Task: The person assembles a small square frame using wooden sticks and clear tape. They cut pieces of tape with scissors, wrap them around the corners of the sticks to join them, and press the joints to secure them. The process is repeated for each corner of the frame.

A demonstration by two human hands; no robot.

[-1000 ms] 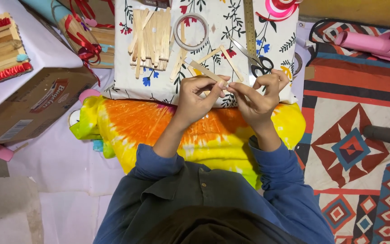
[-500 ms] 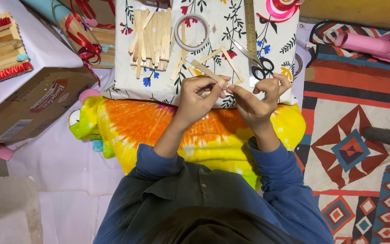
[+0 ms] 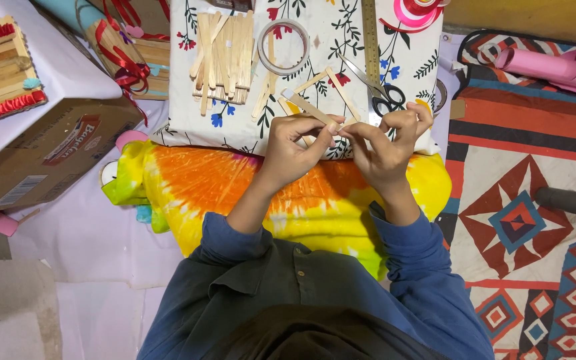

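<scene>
Hands, left [image 3: 293, 148] and right [image 3: 389, 143], pinched together on thin wooden stick [image 3: 311, 109] slanting toward ten o'clock above floral cloth [image 3: 328, 40], scissors [image 3: 378, 93] at one o'clock; probably light, stiff, snappable, best held near ends.

Sticks pile [image 3: 223, 57] left of tape ring [image 3: 283, 47] (scissors [image 3: 376, 92] right).

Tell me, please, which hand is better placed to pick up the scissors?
The right hand, I would judge: the scissors lie just above its fingers on the flowered cloth, while the left hand grips the wooden stick and sits farther away.
</scene>
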